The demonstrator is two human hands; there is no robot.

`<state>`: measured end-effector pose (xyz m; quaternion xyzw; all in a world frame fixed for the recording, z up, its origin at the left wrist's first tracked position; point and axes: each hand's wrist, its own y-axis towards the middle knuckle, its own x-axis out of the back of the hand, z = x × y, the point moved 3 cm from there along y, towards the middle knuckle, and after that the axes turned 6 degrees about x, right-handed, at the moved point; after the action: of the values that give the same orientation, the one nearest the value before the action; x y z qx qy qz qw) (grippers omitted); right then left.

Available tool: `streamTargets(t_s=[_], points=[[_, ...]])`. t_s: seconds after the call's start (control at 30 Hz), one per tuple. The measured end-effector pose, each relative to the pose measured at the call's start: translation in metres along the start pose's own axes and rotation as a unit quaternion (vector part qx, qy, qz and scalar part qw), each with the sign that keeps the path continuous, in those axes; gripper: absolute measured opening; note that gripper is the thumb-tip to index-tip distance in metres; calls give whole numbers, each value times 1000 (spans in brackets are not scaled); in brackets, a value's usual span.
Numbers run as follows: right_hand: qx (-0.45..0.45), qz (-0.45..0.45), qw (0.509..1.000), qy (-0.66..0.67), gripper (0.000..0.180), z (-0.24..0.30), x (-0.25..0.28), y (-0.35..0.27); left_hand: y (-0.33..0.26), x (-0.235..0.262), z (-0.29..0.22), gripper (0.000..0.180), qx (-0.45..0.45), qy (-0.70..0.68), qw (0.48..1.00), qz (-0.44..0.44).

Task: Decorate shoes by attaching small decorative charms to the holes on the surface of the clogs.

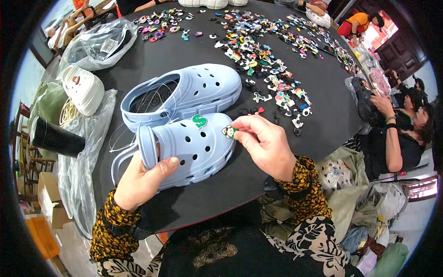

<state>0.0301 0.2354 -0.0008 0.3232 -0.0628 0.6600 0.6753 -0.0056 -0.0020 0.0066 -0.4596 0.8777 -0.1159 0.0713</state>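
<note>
A light blue clog [196, 150] with round holes lies tilted near the table's front edge. My left hand [145, 177] grips it at the opening, thumb on the side of the upper and fingers hidden inside. A green charm [199, 121] sits in one of its upper holes. Between thumb and forefinger, my right hand [265, 143] pinches a small cartoon-figure shoe charm [229, 132] just over the clog's toe. Right behind is the matching light blue clog [203, 85], upright, with a clear plastic tie looped through its heel area.
Many colourful shoe charms [281, 87] spread across the dark table [300, 138] beyond my right hand. At left are a white clog [85, 90], a black cylinder [57, 137] and clear plastic bags [97, 46]. A person at right holds a dark clog [362, 99].
</note>
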Motion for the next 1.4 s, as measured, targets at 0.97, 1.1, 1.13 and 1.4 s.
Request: streamTargets(t_s=[0.97, 1.1, 1.13, 1.4], points=[[126, 7, 987, -103, 29, 19, -9, -9, 2, 1, -4, 33, -21, 28, 999, 28], [164, 4, 978, -128, 26, 21, -14, -10, 3, 1, -1, 32, -15, 20, 999, 26], [176, 5, 975, -135, 26, 23, -15, -9, 2, 0, -2, 32, -16, 20, 999, 24], [216, 1, 962, -164, 26, 36, -26, -9, 1, 2, -2, 30, -6, 53, 998, 19]])
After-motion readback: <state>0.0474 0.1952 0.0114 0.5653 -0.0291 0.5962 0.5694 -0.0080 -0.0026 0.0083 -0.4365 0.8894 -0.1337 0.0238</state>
